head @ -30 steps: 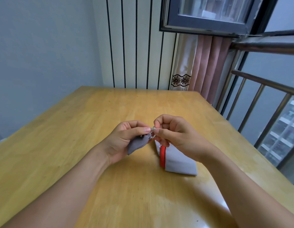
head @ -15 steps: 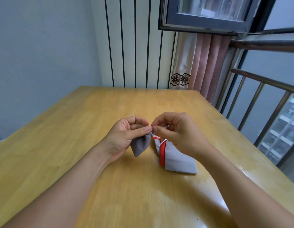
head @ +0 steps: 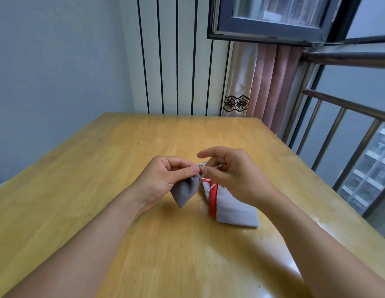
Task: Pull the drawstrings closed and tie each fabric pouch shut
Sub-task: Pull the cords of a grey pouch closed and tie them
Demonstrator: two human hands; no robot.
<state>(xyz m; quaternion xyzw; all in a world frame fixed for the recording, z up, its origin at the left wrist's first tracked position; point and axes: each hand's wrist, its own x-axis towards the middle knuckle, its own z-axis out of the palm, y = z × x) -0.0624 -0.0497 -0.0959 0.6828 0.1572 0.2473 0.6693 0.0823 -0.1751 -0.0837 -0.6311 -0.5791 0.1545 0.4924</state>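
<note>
With the small grey pouch [head: 184,192] held above the desk [head: 101,190], the left hand [head: 163,179] pinching its neck and the right hand [head: 232,175] grasping the thin cord [head: 201,166] (index finger raised), a slipped grip would probably loosen the knot.

Left hand [head: 163,179] pinches gathered neck of small grey pouch [head: 184,190]; right hand [head: 232,175] pinches its drawstring [head: 201,166] above table [head: 101,168].

No writing, label, brand, number or sign can be read anywhere in the view.
</note>
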